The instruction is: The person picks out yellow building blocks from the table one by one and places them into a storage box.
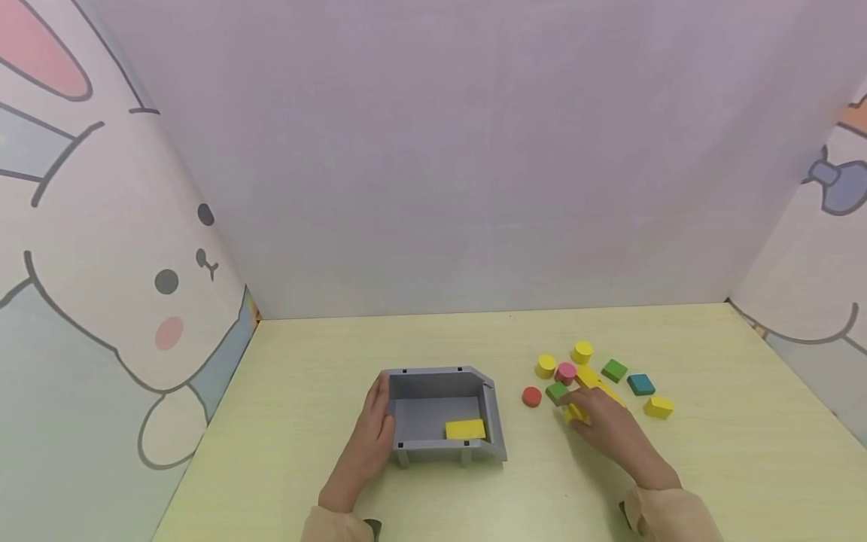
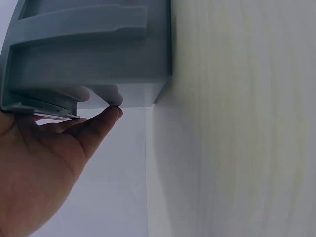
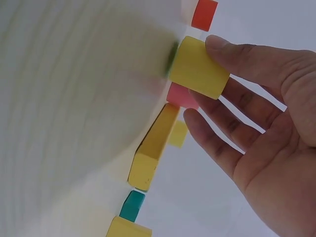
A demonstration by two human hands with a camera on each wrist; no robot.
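A grey plastic bin (image 1: 435,446) stands on the table, with one yellow rectangular block (image 1: 465,430) lying inside. My left hand (image 1: 371,429) rests along the bin's left side. Seen from the left wrist, a fingertip of that hand presses the outer side wall (image 2: 89,61), just below the rim. To the right of the bin, my right hand (image 1: 607,427) pinches a yellow cylinder block (image 3: 200,67) between thumb and fingers, close over the table. A green block (image 1: 558,393) lies just beyond its fingertips.
Around the right hand lie a red disc (image 1: 531,397), a pink cylinder (image 1: 565,373), two yellow cylinders (image 1: 582,352), a long yellow block (image 3: 154,148), another green block (image 1: 614,370), a teal block (image 1: 640,385) and a yellow block (image 1: 658,407). A pale wall (image 1: 488,188) stands behind the table.
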